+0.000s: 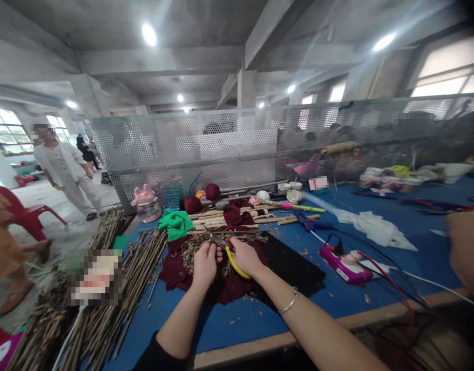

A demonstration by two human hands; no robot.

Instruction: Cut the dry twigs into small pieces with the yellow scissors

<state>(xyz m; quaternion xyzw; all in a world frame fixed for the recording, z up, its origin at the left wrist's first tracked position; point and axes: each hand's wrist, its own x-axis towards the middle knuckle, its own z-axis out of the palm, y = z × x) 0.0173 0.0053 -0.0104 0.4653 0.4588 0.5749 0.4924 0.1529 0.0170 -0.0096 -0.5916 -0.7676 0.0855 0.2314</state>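
My right hand (241,256) is wrapped round yellow-handled shears (237,265), whose dark metal jaws point up and left. Close beside the jaws, my left hand (206,262) is closed in a pinch; what its fingers hold is too small to make out. Both hands are over a heap of dry plant bits (191,250) on a dark red cloth (173,268). A black mat (294,265) lies to the right of the cloth. Just behind the hands are pale sticks (206,222) and more dark red fabric (237,212).
Bundled dry stalks (132,278) cover the table's left side, near a green cloth (175,224) and a pink-lidded jar (147,205). To the right are a purple power strip (345,265), cables and a blue glue gun (312,221). Another person's hand (467,247) is at far right.
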